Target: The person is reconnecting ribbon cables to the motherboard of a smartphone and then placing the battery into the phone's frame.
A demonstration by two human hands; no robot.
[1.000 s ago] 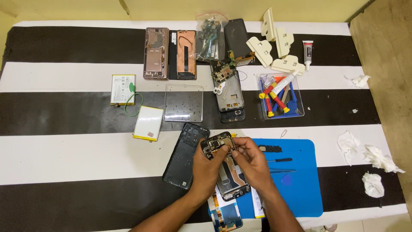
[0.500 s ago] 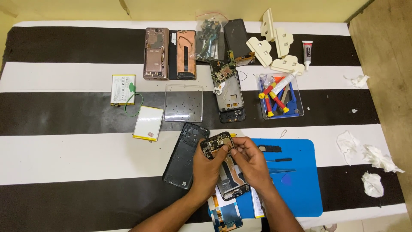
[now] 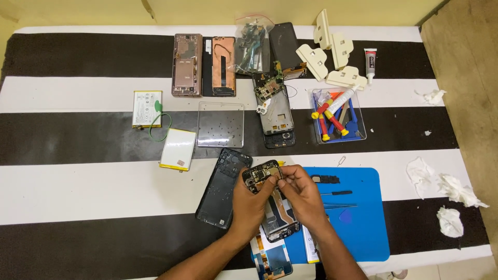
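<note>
My left hand grips a small dark phone circuit board, held just above an opened phone body. My right hand pinches the board's right edge with thumb and fingertips. A black phone back cover lies just left of my left hand. The phone body rests partly on a blue work mat, and my hands hide its upper part.
On the mat lie a screwdriver, tweezers and a small black part. Farther off are two batteries, a clear lid, dismantled phones, a tool tray, a glue tube, and crumpled tissues.
Both hands stay on the circuit board with only slight finger shifts. Nothing else has moved.
</note>
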